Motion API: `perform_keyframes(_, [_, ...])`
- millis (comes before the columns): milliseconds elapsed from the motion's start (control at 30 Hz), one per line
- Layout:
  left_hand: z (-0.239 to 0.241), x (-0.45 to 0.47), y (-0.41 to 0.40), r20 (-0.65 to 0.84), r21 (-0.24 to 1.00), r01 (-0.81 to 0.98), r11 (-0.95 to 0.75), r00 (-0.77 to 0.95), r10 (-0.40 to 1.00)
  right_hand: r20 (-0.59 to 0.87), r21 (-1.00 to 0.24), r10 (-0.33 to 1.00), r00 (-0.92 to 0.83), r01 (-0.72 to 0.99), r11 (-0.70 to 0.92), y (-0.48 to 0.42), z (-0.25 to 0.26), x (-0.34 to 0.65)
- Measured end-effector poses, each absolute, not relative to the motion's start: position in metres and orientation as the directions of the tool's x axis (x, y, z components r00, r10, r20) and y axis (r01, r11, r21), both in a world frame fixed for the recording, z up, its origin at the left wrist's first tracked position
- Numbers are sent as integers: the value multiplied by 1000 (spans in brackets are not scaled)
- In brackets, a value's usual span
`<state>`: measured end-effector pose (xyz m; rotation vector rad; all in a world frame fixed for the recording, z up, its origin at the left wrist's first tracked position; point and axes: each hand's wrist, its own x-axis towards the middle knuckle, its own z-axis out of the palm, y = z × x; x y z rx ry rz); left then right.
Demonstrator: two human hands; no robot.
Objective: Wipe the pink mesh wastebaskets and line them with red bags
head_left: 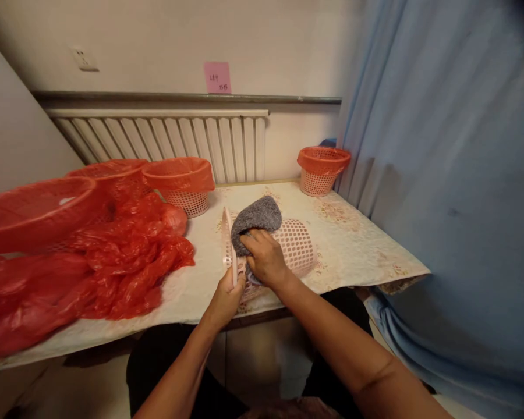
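A pale pink perforated plastic basket (296,244) lies on its side at the front of the table, its rim facing left. My left hand (227,297) grips the lower part of that rim, thumb and fingers closed around it. Over the basket's side, my right hand (264,256) holds a grey cloth (257,218) bunched under its curled fingers and pressed to the plastic. The cloth hides much of the basket's upper side near the rim.
Red plastic bags (126,262) heap on the left of the table (367,250). Red-lined baskets stand behind them, including one basket (187,201) near the radiator (166,139). Another lined basket (318,181) stands back right, beside a blue curtain (419,163).
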<state>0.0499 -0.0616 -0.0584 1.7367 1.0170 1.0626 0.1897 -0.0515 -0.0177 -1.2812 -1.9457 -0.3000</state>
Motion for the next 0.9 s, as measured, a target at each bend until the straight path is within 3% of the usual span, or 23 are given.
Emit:
perform_keyframes(133, [-68,51,-63,196,946,195,-259,292,936,670,-166,725,-160,920,356,-28,-22,238])
perform_keyframes(333, [-87,52,-62,182,956,164,-241,309,933,659,-282,748,80,948,147,-35,-40,301])
perform_keyframes(500, [-91,49,-62,200,951,159,-266,339,919,705,-379,688,170,911,163,-57,-42,276])
perform_keyframes(600, [-93,48,-65,212,946,165,-281,343,915,723,-404,683,105,866,295,-71,-37,237])
perform_keyframes(733, [-96,48,-70,236,937,167,-308,347,907,739,-332,670,-71,827,454,-80,-26,193])
perform_keyframes(900, [-107,45,-72,251,920,205,-334,345,904,710,-177,683,-172,895,409,-67,-11,190])
